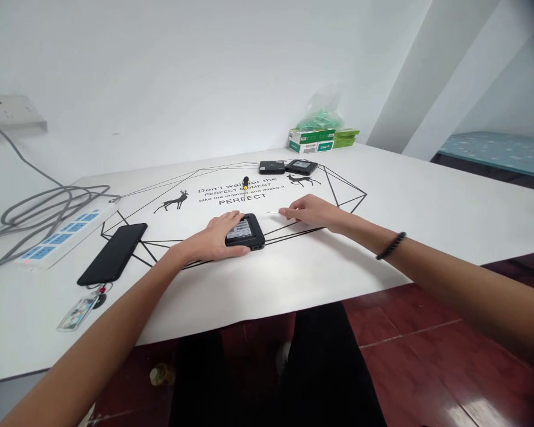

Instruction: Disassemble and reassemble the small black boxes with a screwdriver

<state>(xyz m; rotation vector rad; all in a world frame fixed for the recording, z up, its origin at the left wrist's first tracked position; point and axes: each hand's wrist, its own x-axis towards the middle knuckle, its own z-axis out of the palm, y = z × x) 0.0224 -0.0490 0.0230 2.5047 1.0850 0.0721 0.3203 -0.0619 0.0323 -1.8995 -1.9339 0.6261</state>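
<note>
Our left hand [220, 238] clasps the box [247, 230]; our right hand [309, 210] pinches a thin tool [273, 212], apart at its 2 o'clock. We judge the box unopened.

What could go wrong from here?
The right hand seems to pinch the slim white rod near one end; it could slip or twist.

The flat black rectangular device, under the left hand, might slide on the white tabletop if pushed sideways.

The left forearm passes close to the clear rectangular charm by the black smartphone and might snag it.
</note>
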